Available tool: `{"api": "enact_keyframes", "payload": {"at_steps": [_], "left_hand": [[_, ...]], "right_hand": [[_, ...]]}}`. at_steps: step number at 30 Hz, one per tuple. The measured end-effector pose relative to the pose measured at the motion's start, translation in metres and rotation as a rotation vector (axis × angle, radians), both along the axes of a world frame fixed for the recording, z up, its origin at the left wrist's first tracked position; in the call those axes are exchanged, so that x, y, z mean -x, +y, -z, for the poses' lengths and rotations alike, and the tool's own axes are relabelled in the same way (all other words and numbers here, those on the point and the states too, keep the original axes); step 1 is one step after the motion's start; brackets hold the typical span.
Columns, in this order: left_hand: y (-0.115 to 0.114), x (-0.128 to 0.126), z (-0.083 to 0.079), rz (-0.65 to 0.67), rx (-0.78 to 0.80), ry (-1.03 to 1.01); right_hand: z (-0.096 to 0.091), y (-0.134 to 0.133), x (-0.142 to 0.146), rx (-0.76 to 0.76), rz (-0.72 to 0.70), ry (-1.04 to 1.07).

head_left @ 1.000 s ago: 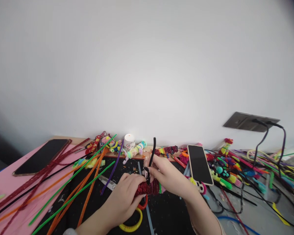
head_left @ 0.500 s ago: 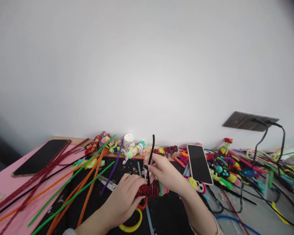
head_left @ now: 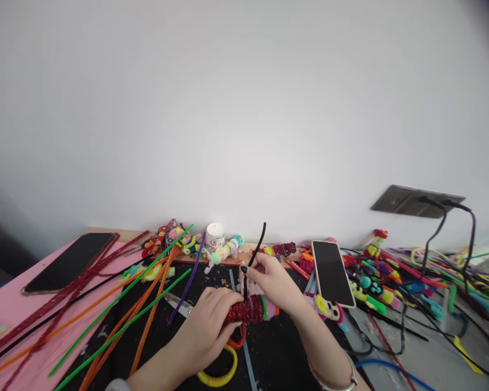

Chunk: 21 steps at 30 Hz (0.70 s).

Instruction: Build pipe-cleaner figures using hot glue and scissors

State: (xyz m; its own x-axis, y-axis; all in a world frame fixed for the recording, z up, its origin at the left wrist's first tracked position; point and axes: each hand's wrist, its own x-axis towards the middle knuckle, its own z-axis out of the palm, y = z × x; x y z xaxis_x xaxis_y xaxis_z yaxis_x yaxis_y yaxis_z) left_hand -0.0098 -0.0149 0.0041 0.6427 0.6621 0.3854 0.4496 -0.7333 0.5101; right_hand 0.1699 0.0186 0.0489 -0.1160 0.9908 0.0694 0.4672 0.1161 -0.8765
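My left hand [head_left: 207,331] is closed round a red glittery pipe-cleaner bundle [head_left: 244,311] with green and pink bands at its right end. My right hand [head_left: 271,282] pinches a black pipe cleaner [head_left: 257,248] that rises from the bundle and leans to the upper right. Both hands work over a black mat [head_left: 277,353] near the bottom middle of the view. Under my left hand lie scissors with a yellow handle loop [head_left: 220,374] and a red one [head_left: 238,342].
Long green, orange, purple and red pipe cleaners [head_left: 126,309] fan across the mat and a pink sheet [head_left: 8,304] at left. A dark phone [head_left: 69,260] lies far left, another phone [head_left: 332,273] right of my hands. Small figures, a white jar [head_left: 215,237] and tangled cables [head_left: 444,271] crowd the back and right.
My right hand has shifted slightly and the black pipe cleaner's free end now tilts to the right instead of standing upright. The bundle's green and pink end has come into view.
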Motion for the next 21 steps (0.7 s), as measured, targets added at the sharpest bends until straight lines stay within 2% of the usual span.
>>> {"api": "enact_keyframes", "payload": {"at_steps": [7,15,21], "left_hand": [[0.0,0.0,0.001,-0.017,0.021,-0.002],[0.001,0.0,0.007,-0.059,0.028,-0.015],[0.008,0.001,0.015,-0.205,0.069,-0.082]], "right_hand": [[0.009,0.004,-0.001,0.031,0.008,0.061],[0.008,0.004,0.001,0.028,-0.003,0.044],[-0.002,0.0,-0.031,-0.05,0.071,-0.127]]}}
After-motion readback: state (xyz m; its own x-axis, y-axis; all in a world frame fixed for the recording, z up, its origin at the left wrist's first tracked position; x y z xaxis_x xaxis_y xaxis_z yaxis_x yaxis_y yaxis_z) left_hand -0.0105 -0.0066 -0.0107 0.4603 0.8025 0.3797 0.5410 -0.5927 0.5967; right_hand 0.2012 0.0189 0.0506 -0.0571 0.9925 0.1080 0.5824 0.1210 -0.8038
